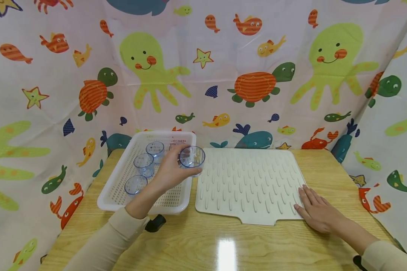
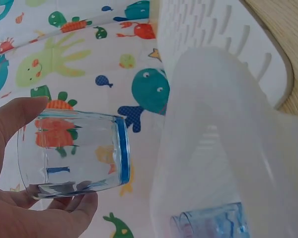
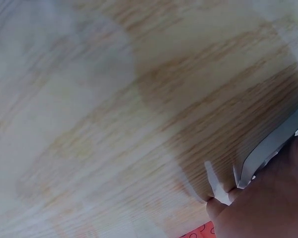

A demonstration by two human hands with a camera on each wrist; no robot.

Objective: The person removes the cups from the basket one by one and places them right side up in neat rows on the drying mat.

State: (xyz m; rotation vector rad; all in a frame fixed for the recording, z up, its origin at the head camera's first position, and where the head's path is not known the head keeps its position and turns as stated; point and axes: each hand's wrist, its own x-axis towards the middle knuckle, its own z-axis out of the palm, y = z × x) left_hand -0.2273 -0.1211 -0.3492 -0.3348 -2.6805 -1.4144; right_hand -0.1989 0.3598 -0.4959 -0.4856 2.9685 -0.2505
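My left hand (image 1: 171, 169) grips a clear glass with a blue rim (image 1: 192, 157) above the right edge of the white basket (image 1: 103, 203). In the left wrist view, thumb and fingers hold the glass (image 2: 79, 153) around its base, the rim facing away from the palm. Several similar glasses (image 1: 143, 165) stand in the basket. My right hand (image 1: 317, 212) lies with extended fingers at the right edge of the white ridged mat (image 1: 244, 180); in the right wrist view the hand (image 3: 268, 203) is beside the mat's edge (image 3: 273, 144).
The wooden table (image 1: 196, 244) extends in front of the basket and mat and along the mat's right side. A curtain (image 1: 217, 71) printed with sea animals stands behind and at both sides. A black strap (image 1: 155, 223) shows beside the left sleeve.
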